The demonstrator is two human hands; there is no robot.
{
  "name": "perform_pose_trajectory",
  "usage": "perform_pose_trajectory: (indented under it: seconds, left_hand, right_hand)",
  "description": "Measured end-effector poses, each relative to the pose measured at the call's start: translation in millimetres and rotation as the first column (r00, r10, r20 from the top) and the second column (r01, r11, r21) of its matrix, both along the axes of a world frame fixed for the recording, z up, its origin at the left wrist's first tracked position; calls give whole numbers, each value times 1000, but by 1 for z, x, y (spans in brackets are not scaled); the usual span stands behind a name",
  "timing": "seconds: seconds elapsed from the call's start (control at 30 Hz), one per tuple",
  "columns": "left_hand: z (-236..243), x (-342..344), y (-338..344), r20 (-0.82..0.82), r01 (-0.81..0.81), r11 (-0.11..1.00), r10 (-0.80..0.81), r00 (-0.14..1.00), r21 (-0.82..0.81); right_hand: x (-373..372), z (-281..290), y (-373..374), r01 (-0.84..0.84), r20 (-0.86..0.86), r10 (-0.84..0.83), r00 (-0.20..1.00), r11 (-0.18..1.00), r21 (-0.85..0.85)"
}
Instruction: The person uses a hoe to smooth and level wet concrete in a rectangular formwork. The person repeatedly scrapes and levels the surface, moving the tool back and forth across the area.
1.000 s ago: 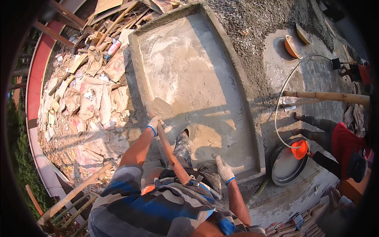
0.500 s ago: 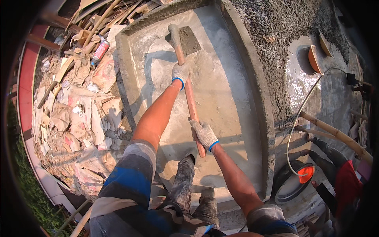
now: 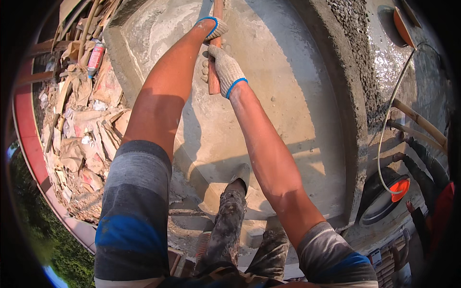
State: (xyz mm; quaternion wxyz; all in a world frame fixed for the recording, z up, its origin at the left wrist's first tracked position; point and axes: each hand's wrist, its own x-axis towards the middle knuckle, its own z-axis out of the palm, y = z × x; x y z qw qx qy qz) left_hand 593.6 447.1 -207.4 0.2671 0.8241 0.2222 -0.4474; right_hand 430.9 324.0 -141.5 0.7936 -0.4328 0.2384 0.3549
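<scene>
Both my hands, in knitted off-white gloves with blue cuffs, are closed round the reddish wooden handle of a hoe [image 3: 214, 87]. My left hand [image 3: 218, 30] grips it farther up, near the top edge of the view. Just below it, my right hand [image 3: 226, 68] holds the handle close to its near end. The hoe's head is beyond the top edge, out of sight. Under the handle lies a shallow concrete basin [image 3: 353, 120] with raised walls and a wet grey floor. A booted foot of mine [image 3: 238, 182] stands at its near part.
Torn paper sacks [image 3: 91, 144] and scrap wood lie left, with a red spray can [image 3: 95, 60]. To the right are gravel [image 3: 353, 53], an orange bowl [image 3: 404, 28], bamboo poles [image 3: 420, 122], and a black tub [image 3: 372, 197] with a hose [image 3: 382, 144]. Another person [image 3: 434, 211] is at the far right.
The hoe and both hands have moved away from me, taking its head out of view. My right hand has come close behind my left. The view has shifted too.
</scene>
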Motion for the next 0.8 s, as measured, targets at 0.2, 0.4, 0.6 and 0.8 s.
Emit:
perform_pose_trajectory:
  seconds: [0.2,0.4,0.6,0.8]
  left_hand:
    - [-40,-33,-69,63,-84,996,84,994,-3]
    - [-92,-128,-13,144,115,954,-159,977,276]
    - [-21,-234,-154,131,344,899,-388,912,271]
    - [13,-359,-196,138,254,921,-304,943,294]
  right_hand:
    - [-38,-50,-55,76,46,-72,996,993,-91]
    - [-149,-50,-70,8,44,-11,999,999,49]
    - [-245,-49,-138,162,-87,-153,985,980,115]
    - [-358,8,-202,71,-88,-68,994,997,37]
